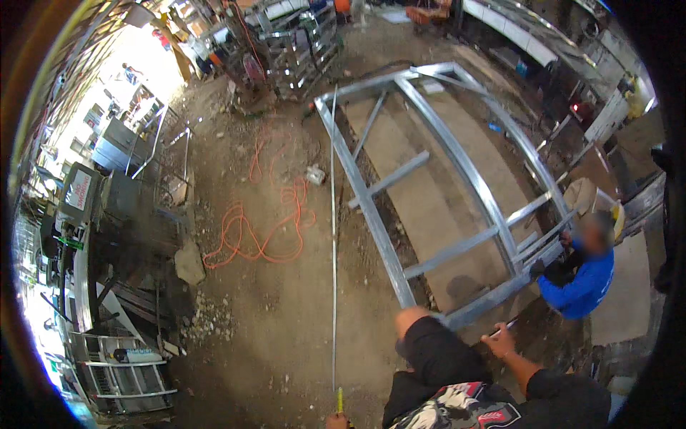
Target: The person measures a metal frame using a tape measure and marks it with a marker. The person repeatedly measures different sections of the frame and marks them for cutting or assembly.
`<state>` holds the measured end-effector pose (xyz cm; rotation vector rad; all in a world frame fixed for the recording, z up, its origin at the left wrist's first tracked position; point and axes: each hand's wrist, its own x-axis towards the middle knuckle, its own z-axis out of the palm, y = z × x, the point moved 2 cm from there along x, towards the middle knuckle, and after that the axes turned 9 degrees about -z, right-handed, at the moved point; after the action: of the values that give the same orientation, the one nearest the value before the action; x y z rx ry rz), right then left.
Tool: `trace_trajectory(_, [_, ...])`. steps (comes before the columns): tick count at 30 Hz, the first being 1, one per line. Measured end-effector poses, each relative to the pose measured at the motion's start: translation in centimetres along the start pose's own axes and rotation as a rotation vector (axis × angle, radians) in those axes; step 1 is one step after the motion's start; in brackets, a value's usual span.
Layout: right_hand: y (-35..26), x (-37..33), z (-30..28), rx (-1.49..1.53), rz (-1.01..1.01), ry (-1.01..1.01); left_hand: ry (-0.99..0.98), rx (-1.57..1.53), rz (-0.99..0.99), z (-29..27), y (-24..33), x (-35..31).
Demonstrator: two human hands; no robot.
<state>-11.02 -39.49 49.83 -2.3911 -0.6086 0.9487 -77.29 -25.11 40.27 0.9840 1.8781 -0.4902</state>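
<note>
At the lower edge my left hand (337, 422), only partly in view, is closed on a yellow tape measure (341, 400). A short length of its blade points at the near end of a long thin metal bar (334, 250) that runs away across the dirt floor. My right hand (499, 342) is closed around a slim pen-like stick (510, 324), too small to name surely. It is beside the near rail of a large welded frame (486, 300) of silvery metal tubes. My bent knee (411, 318) is close to that frame's near corner.
A co-worker in a blue top (575, 286) bends over the frame's right near corner. An orange cord (264, 250) lies looped on the floor, left of the bar. Benches and machines (78, 193) line the left side. Metal racks (300, 50) stand at the back.
</note>
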Motion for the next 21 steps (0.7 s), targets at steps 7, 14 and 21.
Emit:
trace_trajectory(7, [-9.5,10.9,6.7,-0.05,-0.319,0.055,0.021,-0.598,0.051,-10.6,10.8,-2.5])
trace_trajectory(14, [-31.5,25.6,15.5,0.159,-0.449,0.031,0.17,-0.638,0.275,-21.8,18.5,5.1])
trace_trajectory(21, [-50.7,34.8,21.4,0.17,-0.493,0.089,0.028,-0.612,0.081,-34.4,29.2,16.2])
